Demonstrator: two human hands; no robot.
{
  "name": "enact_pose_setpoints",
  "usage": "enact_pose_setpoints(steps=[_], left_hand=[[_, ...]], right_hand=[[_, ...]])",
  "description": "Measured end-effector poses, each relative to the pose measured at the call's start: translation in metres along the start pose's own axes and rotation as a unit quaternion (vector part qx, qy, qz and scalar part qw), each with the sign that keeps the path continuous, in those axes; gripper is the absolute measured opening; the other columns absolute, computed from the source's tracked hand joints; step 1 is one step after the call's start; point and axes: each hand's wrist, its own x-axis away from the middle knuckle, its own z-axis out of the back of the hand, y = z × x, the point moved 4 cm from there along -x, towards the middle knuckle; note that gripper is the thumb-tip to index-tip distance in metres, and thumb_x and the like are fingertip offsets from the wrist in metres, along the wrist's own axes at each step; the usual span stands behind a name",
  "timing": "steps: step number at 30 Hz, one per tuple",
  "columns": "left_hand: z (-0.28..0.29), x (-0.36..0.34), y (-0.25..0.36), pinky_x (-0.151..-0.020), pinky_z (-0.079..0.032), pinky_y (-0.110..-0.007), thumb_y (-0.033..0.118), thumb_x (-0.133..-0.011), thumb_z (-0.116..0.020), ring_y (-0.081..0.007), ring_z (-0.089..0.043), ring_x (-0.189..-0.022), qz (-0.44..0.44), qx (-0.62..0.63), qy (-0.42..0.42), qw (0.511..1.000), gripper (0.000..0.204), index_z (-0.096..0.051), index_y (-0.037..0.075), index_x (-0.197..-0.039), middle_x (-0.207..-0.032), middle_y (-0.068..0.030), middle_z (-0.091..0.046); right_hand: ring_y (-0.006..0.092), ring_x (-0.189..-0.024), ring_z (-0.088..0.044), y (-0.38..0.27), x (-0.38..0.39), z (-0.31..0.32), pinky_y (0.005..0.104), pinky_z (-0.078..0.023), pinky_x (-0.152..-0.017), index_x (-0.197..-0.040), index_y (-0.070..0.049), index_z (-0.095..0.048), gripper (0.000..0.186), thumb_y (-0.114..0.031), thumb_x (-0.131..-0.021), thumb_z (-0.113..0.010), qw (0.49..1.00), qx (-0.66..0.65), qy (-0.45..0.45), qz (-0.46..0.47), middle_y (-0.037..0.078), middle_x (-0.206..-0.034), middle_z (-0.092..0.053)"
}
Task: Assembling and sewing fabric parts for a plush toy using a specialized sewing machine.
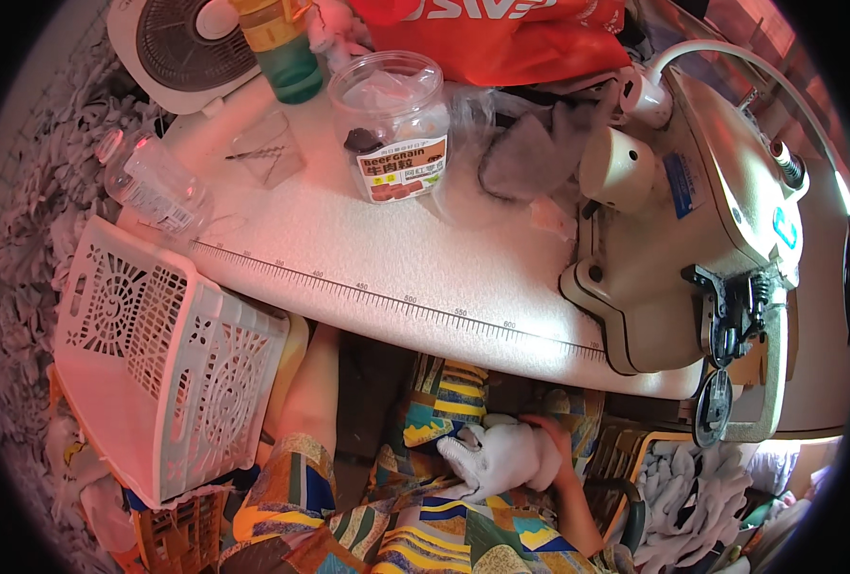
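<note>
right hand (pixel 555 438) curled around a pale grey plush animal piece (pixel 509 459) over the patterned lap (pixel 435 536); left hand out of sight past the table (pixel 501 263) edge, hold unknown. a loosened right grip might drop it.

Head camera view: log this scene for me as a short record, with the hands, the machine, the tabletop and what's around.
Right hand: holds a pale plush piece above the lap
Left hand: not visible
Machine: beige sewing machine, at the tabletop's right end
Tabletop: pale, with a ruler scale along its near edge
Jar: clear, near the far edge
Drink bottle: teal, yellow-orange top, left of the jar
Bag: red, behind the jar
Basket: white, openwork, left of the lap
</note>
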Motion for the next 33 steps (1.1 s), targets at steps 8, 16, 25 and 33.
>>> enact_pose_setpoints(steps=[8, 16, 25, 33], left_hand=[[-0.035, 0.039, 0.007, -0.078, -0.054, -0.039, 0.032, -0.094, -0.055, -0.0231, -0.066, -0.089, -0.003, 0.121, -0.070, 0.990, 0.035, -0.059, 0.008, -0.119, -0.109, -0.0067, -0.065], [-0.037, 0.223, 0.080, -0.071, -0.057, -0.038, 0.017, -0.087, -0.062, -0.0226, -0.067, -0.086, 0.318, -0.026, -0.098, 0.943, 0.025, -0.061, 0.001, -0.106, -0.093, -0.0083, -0.066], [-0.125, 0.421, 0.178, -0.089, -0.052, -0.038, 0.005, -0.081, -0.060, -0.0197, -0.063, -0.100, 0.348, -0.307, -0.274, 0.842, 0.039, -0.057, 0.003, -0.120, -0.110, -0.0075, -0.065], [-0.322, 0.549, 0.102, -0.088, -0.043, -0.027, 0.010, -0.074, -0.069, -0.0090, -0.054, -0.094, 0.097, -0.305, -0.703, 0.635, 0.045, -0.057, 0.002, -0.116, -0.100, -0.0021, -0.062]], right_hand=[[0.0306, -0.098, -0.063, 0.006, 0.004, 0.000, 0.0346, -0.048, -0.087, -0.111, -0.004, -0.064, 0.038, -0.008, -0.073, -0.060, 1.000, -0.025, 0.011, 0.008, 0.016, -0.105, -0.065], [0.0293, -0.096, -0.063, 0.002, 0.005, 0.000, 0.0337, -0.048, -0.086, -0.112, -0.003, -0.064, 0.038, -0.007, -0.074, -0.058, 0.997, -0.065, 0.020, 0.037, 0.016, -0.102, -0.064], [0.0273, -0.094, -0.063, -0.007, 0.023, 0.012, 0.0336, -0.049, -0.083, -0.113, -0.005, -0.063, 0.045, -0.005, -0.068, -0.067, 0.990, -0.114, 0.030, 0.073, 0.014, -0.101, -0.063], [0.0314, -0.098, -0.062, 0.003, 0.036, 0.001, 0.0356, -0.048, -0.087, -0.115, -0.007, -0.061, 0.045, -0.004, -0.070, -0.064, 0.967, -0.165, 0.135, 0.142, 0.015, -0.106, -0.062]])
